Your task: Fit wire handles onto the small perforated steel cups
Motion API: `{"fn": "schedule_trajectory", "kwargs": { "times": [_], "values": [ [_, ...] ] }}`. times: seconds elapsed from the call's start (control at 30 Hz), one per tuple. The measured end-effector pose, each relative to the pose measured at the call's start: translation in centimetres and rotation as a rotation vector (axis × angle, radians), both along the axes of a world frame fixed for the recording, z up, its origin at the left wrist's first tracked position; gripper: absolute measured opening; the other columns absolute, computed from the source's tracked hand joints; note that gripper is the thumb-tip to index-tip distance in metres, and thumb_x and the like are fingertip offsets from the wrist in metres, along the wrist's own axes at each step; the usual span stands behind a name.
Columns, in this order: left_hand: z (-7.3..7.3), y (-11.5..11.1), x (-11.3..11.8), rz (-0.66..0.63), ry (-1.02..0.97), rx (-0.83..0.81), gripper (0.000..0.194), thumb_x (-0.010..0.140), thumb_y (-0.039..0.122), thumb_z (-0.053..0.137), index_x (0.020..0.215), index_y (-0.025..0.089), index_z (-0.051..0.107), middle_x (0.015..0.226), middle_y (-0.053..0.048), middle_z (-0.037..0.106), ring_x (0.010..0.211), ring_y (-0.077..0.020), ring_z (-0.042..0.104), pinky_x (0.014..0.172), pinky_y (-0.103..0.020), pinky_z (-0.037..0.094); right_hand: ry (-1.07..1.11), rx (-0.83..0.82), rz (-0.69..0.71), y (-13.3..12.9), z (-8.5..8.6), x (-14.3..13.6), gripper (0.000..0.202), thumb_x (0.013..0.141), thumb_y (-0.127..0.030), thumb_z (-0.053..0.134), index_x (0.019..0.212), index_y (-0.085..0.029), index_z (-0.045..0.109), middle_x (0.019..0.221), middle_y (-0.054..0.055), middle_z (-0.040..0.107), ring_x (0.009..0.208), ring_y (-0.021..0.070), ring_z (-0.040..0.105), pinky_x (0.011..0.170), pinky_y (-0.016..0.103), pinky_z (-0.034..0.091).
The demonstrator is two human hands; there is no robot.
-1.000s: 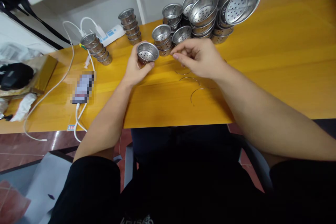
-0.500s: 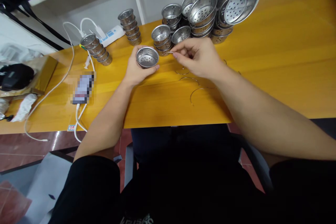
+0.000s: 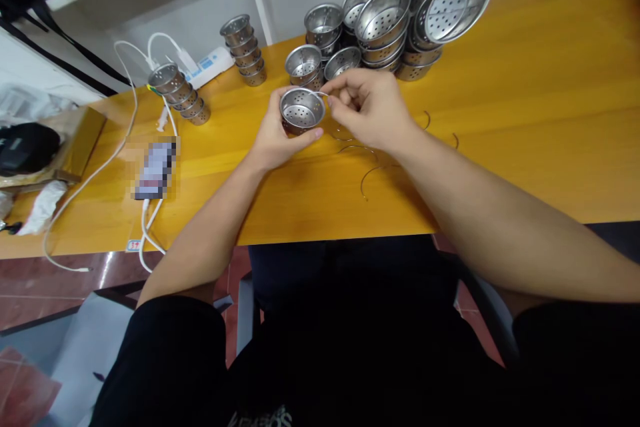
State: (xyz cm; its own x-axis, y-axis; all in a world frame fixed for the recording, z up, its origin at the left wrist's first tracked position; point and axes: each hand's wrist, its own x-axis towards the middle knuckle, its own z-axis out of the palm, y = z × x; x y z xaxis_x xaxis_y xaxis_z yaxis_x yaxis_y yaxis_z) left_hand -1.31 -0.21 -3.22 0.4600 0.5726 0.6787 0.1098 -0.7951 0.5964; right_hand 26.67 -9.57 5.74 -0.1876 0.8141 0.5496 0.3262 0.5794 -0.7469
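Note:
My left hand [image 3: 275,137] is wrapped round a small perforated metal cup [image 3: 303,110], its open top facing up. Pinched between the thumb and index finger of my right hand [image 3: 370,107] is a thin metal wire [image 3: 323,93], whose left end is at the cup's right rim. Whether the wire touches the rim or passes through it is too small to tell. Several curved wires [image 3: 364,177] lie on the yellow table [image 3: 300,200] below and right of my right hand.
Behind my hands stand stacks of perforated cups [image 3: 383,20], with a narrow stack [image 3: 245,50] further left and a leaning one [image 3: 180,93] by the power strip [image 3: 213,67]. A phone [image 3: 156,170] with white cables lies at the left.
My left hand has moved right with the cup, up to the wire. My right hand has stayed nearly in place, still pinching the wire. The view has shifted slightly.

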Motion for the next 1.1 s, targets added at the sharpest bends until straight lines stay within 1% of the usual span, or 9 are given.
{"fn": "schedule_trajectory", "kwargs": {
  "times": [0.1, 0.17, 0.23, 0.3, 0.47, 0.7, 0.8, 0.97, 1.1],
  "values": [
    [0.3, -0.4, 0.1, -0.005, 0.039, -0.026, 0.098, 0.113, 0.074, 0.098, 0.187, 0.040, 0.042, 0.173, -0.013, 0.067, 0.158, -0.0354, 0.081, 0.136, -0.056, 0.072, 0.028, -0.008, -0.011, -0.1, 0.1, 0.1, 0.043, 0.114, -0.076, 0.098, 0.119, -0.034, 0.089, 0.079, 0.003, 0.063, 0.077, 0.0309, 0.067, 0.076, 0.050, 0.067],
    [0.6, -0.6, -0.1, 0.045, 0.065, -0.019, 0.099, 0.108, 0.068, 0.105, 0.185, 0.040, 0.049, 0.174, -0.013, 0.068, 0.163, -0.0382, 0.078, 0.141, -0.058, 0.069, 0.043, -0.014, -0.011, -0.1, 0.2, 0.2, 0.043, 0.113, -0.076, 0.099, 0.118, -0.034, 0.089, 0.080, 0.003, 0.063, 0.077, 0.0310, 0.066, 0.076, 0.051, 0.067],
    [0.8, -0.6, -0.3, 0.106, 0.068, 0.007, 0.104, 0.095, 0.070, 0.117, 0.175, 0.038, 0.061, 0.168, -0.013, 0.072, 0.162, -0.0414, 0.076, 0.143, -0.061, 0.067, 0.061, -0.022, -0.006, -0.1, 0.3, 0.3, 0.043, 0.112, -0.075, 0.100, 0.117, -0.034, 0.089, 0.080, 0.003, 0.064, 0.078, 0.0310, 0.067, 0.078, 0.051, 0.068],
    [0.8, -0.6, -0.4, 0.139, 0.057, 0.013, 0.107, 0.084, 0.077, 0.123, 0.166, 0.035, 0.068, 0.159, -0.012, 0.074, 0.155, -0.0417, 0.078, 0.141, -0.062, 0.067, 0.069, -0.025, -0.005, -0.1, 0.3, 0.3, 0.042, 0.112, -0.074, 0.101, 0.116, -0.034, 0.089, 0.080, 0.002, 0.065, 0.079, 0.0305, 0.070, 0.080, 0.050, 0.069],
    [0.7, -0.8, 0.4, 0.101, 0.021, -0.074, 0.109, 0.089, 0.096, 0.112, 0.164, 0.033, 0.064, 0.155, -0.011, 0.076, 0.146, -0.0371, 0.082, 0.135, -0.060, 0.069, 0.016, -0.020, -0.015, -0.1, 0.1, 0.2, 0.043, 0.111, -0.073, 0.102, 0.115, -0.032, 0.093, 0.082, 0.003, 0.072, 0.081, 0.0286, 0.073, 0.080, 0.047, 0.071],
    [0.7, -2.1, 1.6, 0.043, 0.057, -0.188, 0.123, 0.085, 0.110, 0.103, 0.170, 0.035, 0.053, 0.158, -0.012, 0.074, 0.145, -0.0377, 0.084, 0.130, -0.061, 0.072, 0.035, -0.028, -0.025, 0.0, -0.4, -0.4, 0.050, 0.109, -0.081, 0.101, 0.111, -0.032, 0.094, 0.084, 0.008, 0.073, 0.085, 0.0338, 0.074, 0.078, 0.051, 0.072],
    [0.4, -2.2, 1.7, 0.033, 0.063, -0.203, 0.126, 0.085, 0.107, 0.106, 0.172, 0.036, 0.052, 0.160, -0.013, 0.074, 0.146, -0.0379, 0.083, 0.130, -0.061, 0.073, 0.013, -0.009, -0.060, 0.0, -0.6, -0.6, 0.046, 0.111, -0.078, 0.098, 0.109, -0.033, 0.093, 0.081, 0.007, 0.071, 0.081, 0.0334, 0.071, 0.077, 0.052, 0.070],
    [0.1, -1.7, 1.6, 0.043, 0.067, -0.156, 0.125, 0.083, 0.099, 0.114, 0.172, 0.036, 0.052, 0.160, -0.013, 0.074, 0.148, -0.0393, 0.083, 0.131, -0.061, 0.073, 0.012, 0.004, -0.085, 0.1, -0.7, -0.9, 0.032, 0.112, -0.066, 0.096, 0.112, -0.034, 0.092, 0.079, 0.005, 0.069, 0.078, 0.0332, 0.069, 0.079, 0.053, 0.067],
    [0.2, -1.9, 1.8, 0.032, 0.051, -0.122, 0.120, 0.083, 0.097, 0.115, 0.166, 0.035, 0.055, 0.156, -0.012, 0.076, 0.144, -0.0389, 0.085, 0.128, -0.061, 0.075, 0.030, -0.011, -0.074, 0.1, -0.7, -0.9, 0.031, 0.111, -0.065, 0.097, 0.111, -0.035, 0.091, 0.078, 0.004, 0.067, 0.078, 0.0335, 0.068, 0.077, 0.053, 0.065]
  ]
}}
